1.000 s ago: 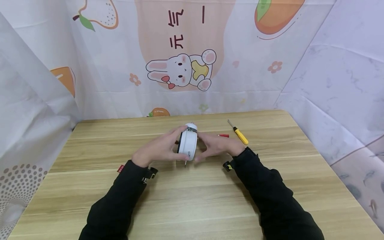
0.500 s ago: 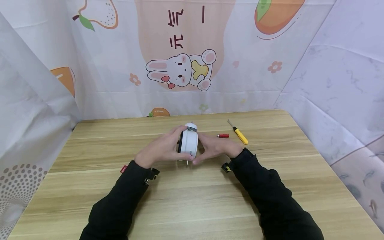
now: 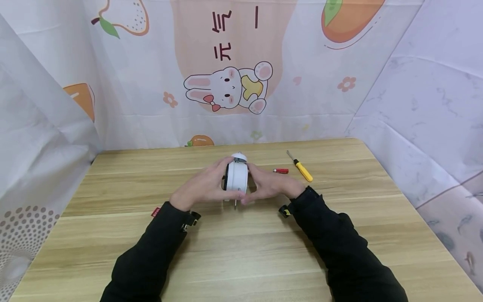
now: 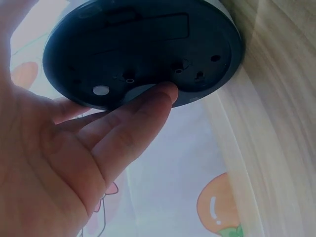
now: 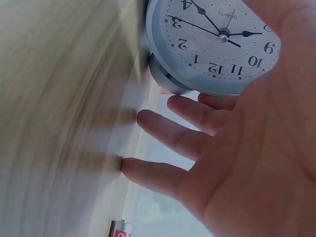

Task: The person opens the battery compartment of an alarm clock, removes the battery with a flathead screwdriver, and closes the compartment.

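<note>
A white alarm clock [image 3: 237, 178] with a bell on top stands on its rim between both hands at mid-table. My left hand [image 3: 205, 181] holds it from the left, thumb along the near side and fingers at the top and back. The left wrist view shows its black back [image 4: 153, 47], with a rectangular battery cover outline and small knobs. From the right, my right hand [image 3: 271, 183] holds the clock's front rim, thumb low and index finger at the upper edge. Its other fingers spread toward the table. The numbered dial [image 5: 207, 54] faces the right palm.
A red battery [image 3: 281, 170] lies just beyond the right hand. Right of it rests a screwdriver [image 3: 303, 171] with a yellow handle. The wooden table [image 3: 264, 256] ends at a printed cloth [image 3: 143, 126] behind, and more cloth hangs at both sides.
The clock has turned slightly and shifted a little away from the person, both hands staying on it. The right hand has moved slightly left, showing more of the battery.
</note>
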Motion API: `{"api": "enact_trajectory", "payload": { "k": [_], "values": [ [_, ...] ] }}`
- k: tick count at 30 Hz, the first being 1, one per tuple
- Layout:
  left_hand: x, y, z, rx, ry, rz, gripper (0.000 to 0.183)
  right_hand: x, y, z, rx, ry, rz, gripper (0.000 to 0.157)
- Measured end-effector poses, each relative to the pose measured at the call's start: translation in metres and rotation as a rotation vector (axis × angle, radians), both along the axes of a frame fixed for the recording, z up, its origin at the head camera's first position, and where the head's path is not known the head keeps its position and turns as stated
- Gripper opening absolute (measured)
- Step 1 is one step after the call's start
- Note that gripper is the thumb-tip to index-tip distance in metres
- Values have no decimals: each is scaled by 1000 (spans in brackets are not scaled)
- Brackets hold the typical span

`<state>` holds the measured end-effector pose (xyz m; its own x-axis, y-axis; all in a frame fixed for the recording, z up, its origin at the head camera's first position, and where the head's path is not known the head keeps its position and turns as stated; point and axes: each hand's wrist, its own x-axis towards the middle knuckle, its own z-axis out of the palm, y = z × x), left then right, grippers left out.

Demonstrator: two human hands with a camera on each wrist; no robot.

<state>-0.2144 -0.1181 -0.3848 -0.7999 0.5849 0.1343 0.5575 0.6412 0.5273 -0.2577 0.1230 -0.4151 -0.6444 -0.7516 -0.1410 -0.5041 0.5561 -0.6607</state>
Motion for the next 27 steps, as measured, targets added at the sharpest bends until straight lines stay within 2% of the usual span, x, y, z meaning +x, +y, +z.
{"api": "enact_trajectory", "payload": {
  "k": [8,16,23,27],
  "values": [
    [0,-4,5,-15,-9,52,102,0,-1,0,-23,43,17,117],
    [0,-11,6,-36,-19,118,99,0,-2,-1,-13,23,18,123],
    [-3,-18,4,3,-49,100,87,-2,-2,-3,-62,19,55,129],
    [-4,-19,4,-11,-51,107,86,-3,-2,-4,-73,16,61,131]
  ]
}}
